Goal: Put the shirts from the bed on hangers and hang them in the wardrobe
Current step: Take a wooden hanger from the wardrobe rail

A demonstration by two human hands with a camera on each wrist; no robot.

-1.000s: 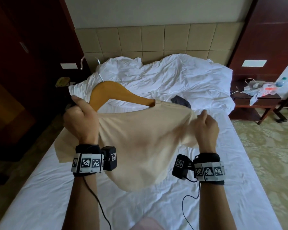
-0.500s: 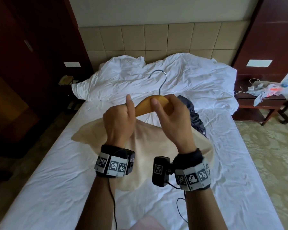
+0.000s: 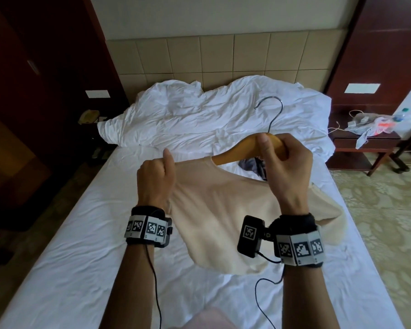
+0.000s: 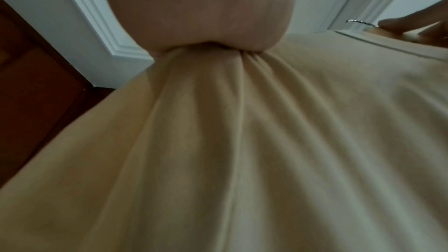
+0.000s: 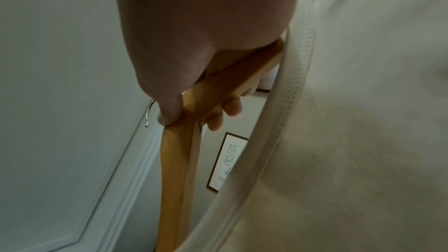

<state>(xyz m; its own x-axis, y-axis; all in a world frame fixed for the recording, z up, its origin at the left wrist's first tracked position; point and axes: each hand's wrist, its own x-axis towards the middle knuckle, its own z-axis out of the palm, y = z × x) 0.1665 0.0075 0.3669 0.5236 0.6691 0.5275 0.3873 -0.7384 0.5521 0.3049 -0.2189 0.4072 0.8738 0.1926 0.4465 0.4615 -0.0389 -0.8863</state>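
Beige cloth fills most of what you see from the head camera: the shirt point(image 3: 221, 210) hangs between your two hands above the white bed point(image 3: 69, 257), its lower edge resting on the sheet. Your left hand point(image 3: 156, 179) is fisted around a gathered bunch of the shirt at its shoulder, thumb pointing up. Your right hand point(image 3: 284, 167) is wrapped around the middle of the wooden hanger point(image 3: 235, 154), just under the metal hook point(image 3: 273, 112), and the hanger's left arm disappears into the shirt's neck opening. A dark garment point(image 3: 253, 165) lies on the sheet just behind the hanger, and a crumpled white duvet point(image 3: 199, 119) is heaped at the headboard end. A nightstand point(image 3: 365, 148) with a plastic bag stands to the right of the bed. From your left wrist, the fingers point(image 4: 206, 16) pinch folds of the shirt point(image 4: 242, 150) that fan out below them. From your right wrist, the thumb and fingers point(image 5: 225, 110) curl around the hanger point(image 5: 177, 170), with the ribbed collar of the shirt point(image 5: 351, 141) lying right beside it.
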